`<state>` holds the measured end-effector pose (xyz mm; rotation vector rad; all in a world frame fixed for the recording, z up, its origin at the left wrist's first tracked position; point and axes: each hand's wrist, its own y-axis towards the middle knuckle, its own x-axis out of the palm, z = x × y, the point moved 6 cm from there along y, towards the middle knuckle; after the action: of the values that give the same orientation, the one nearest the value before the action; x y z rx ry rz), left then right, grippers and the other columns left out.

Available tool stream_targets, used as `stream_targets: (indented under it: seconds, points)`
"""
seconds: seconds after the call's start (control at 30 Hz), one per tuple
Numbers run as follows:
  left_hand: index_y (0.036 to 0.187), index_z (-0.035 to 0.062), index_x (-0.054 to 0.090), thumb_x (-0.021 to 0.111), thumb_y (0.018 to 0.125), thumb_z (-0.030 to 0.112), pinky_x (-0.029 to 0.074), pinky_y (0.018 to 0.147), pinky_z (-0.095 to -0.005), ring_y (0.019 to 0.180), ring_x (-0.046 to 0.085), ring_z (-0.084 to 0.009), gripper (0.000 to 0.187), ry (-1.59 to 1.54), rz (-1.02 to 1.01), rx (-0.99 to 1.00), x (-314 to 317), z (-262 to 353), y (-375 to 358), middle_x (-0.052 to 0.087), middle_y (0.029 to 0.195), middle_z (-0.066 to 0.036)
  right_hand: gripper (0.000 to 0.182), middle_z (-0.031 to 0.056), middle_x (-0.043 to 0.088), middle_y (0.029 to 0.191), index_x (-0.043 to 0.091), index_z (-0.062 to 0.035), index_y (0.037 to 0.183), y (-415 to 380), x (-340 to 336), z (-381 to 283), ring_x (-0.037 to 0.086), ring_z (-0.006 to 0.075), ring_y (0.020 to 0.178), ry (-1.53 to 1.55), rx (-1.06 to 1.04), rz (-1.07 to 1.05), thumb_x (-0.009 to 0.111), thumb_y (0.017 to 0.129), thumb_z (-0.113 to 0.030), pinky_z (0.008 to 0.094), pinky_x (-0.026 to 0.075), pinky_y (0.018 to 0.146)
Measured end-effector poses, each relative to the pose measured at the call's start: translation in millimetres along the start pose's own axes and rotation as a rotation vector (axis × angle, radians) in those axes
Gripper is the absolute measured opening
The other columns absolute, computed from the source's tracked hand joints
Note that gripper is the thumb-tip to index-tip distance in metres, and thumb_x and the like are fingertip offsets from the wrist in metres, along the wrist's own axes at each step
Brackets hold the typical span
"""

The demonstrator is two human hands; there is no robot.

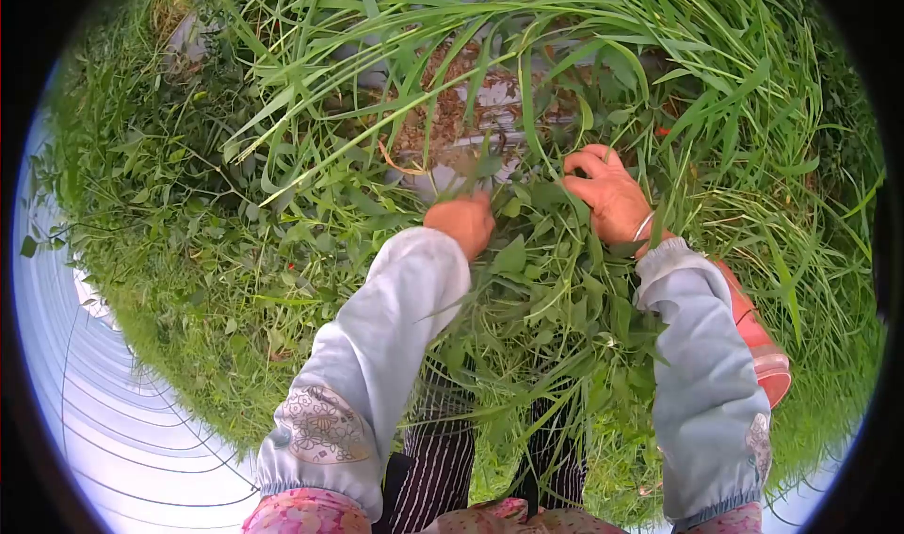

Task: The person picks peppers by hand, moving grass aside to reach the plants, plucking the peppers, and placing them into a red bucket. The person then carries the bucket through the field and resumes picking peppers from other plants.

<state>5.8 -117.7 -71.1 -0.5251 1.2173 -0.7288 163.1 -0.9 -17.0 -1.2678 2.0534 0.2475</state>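
Low in the plants, my left hand (460, 223) is closed, its fingertips hidden among leaves beside a patch of pale plastic sheet (499, 96) with brown debris on it. My right hand (610, 195), with a white band at the wrist, has its fingers curled in a pinch at thin green stems. Between and below both hands lie broad-leaved green plants (513, 256). Light blue sleeves cover both forearms.
Long grass blades (414, 40) arch over the far side. Dense leafy plants (179, 195) fill the left. A red boot (753, 331) stands at the right, near striped trousers (443, 430). Ribbed white sheeting (122, 421) curves along the lower left.
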Motion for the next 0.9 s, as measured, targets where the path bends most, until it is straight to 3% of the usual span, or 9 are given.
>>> stream_targets:
  seconds: [0.1,0.23,0.27,0.33,0.47,0.57,0.67,0.73,0.9]
  points:
    - [0.084,0.0033,0.056,0.054,0.082,0.018,0.049,0.071,-0.0405,0.087,0.057,-0.0313,0.015,-0.238,0.085,-0.176,-40,10,-24,0.058,0.09,-0.015,0.046,0.0058,0.053,0.106,0.063,-0.0124,0.097,2,9,6,0.044,0.0327,0.106,0.008,0.003,0.028,0.057,0.057,0.01,0.0392,0.044,0.085]
    - [0.078,0.01,0.066,0.057,0.074,0.014,0.048,0.074,-0.0358,0.091,0.054,-0.0264,0.011,0.189,0.153,0.303,-29,22,-43,0.056,0.087,-0.01,0.048,0.0074,0.053,0.111,0.06,-0.0089,0.103,6,11,9,0.041,0.0336,0.111,0.052,0.068,0.011,0.056,0.058,0.01,0.0395,0.039,0.091]
    - [0.09,0.006,0.064,0.053,0.077,0.008,0.048,0.078,-0.0388,0.09,0.057,-0.0296,0.017,-0.428,0.347,-0.037,-47,5,-53,0.057,0.094,-0.013,0.048,0.0069,0.053,0.112,0.06,-0.0101,0.105,11,13,11,0.04,0.033,0.112,0.046,0.085,-0.012,0.058,0.06,0.008,0.0396,0.039,0.092]
    - [0.097,0.002,0.06,0.049,0.081,0.003,0.046,0.08,-0.0325,0.087,0.059,-0.0281,0.019,-0.736,0.518,-0.125,-54,-22,-61,0.059,0.094,-0.015,0.048,0.0061,0.053,0.113,0.06,-0.0121,0.108,17,18,12,0.04,0.0323,0.113,0.045,0.123,-0.049,0.06,0.063,0.005,0.0397,0.037,0.094]
    - [0.09,0.0003,0.058,0.055,0.085,0.003,0.043,0.073,-0.0248,0.076,0.053,-0.0137,0.006,-0.744,0.813,-0.073,-101,-20,-77,0.058,0.087,-0.005,0.044,0.0068,0.052,0.118,0.06,-0.014,0.113,25,19,10,0.04,0.0329,0.116,0.113,0.179,-0.083,0.061,0.07,-0.002,0.0401,0.035,0.098]
    - [0.088,0.0011,0.058,0.061,0.085,0.008,0.041,0.068,-0.0217,0.072,0.049,-0.0092,0.008,-0.83,0.748,-0.171,-118,0,-91,0.056,0.081,-0.002,0.045,0.0082,0.053,0.12,0.056,-0.0147,0.119,28,19,21,0.047,0.0268,0.115,0.49,0.031,0.034,0.06,0.076,-0.004,0.0363,0.036,0.099]
    - [0.086,0.0016,0.057,0.063,0.084,0.008,0.039,0.065,-0.0198,0.069,0.046,-0.007,0.009,-0.738,0.822,-0.184,-125,10,-108,0.054,0.078,0.0,0.041,0.0078,0.059,0.106,0.057,-0.0173,0.118,18,-11,15,0.056,0.0203,0.093,0.516,0.192,0.125,0.059,0.078,-0.007,0.0304,0.047,0.08]
    - [0.084,0.0013,0.057,0.065,0.081,0.007,0.043,0.067,-0.0253,0.071,0.052,-0.0153,0.011,-0.773,0.829,-0.186,-121,8,-117,0.056,0.079,-0.007,0.035,0.0037,0.06,0.106,0.058,-0.0144,0.117,-5,-22,11,0.054,0.0138,0.093,0.981,0.55,0.036,0.055,0.083,-0.006,0.0263,0.044,0.081]
    - [0.086,0.0014,0.058,0.064,0.082,0.007,0.044,0.068,-0.0245,0.07,0.052,-0.0124,0.009,-0.781,0.78,-0.21,-99,1,-113,0.057,0.078,-0.005,0.036,0.0049,0.054,0.123,0.055,-0.0142,0.12,-43,-48,-4,0.049,0.0177,0.114,0.597,0.347,0.152,0.054,0.085,-0.005,0.0287,0.039,0.096]
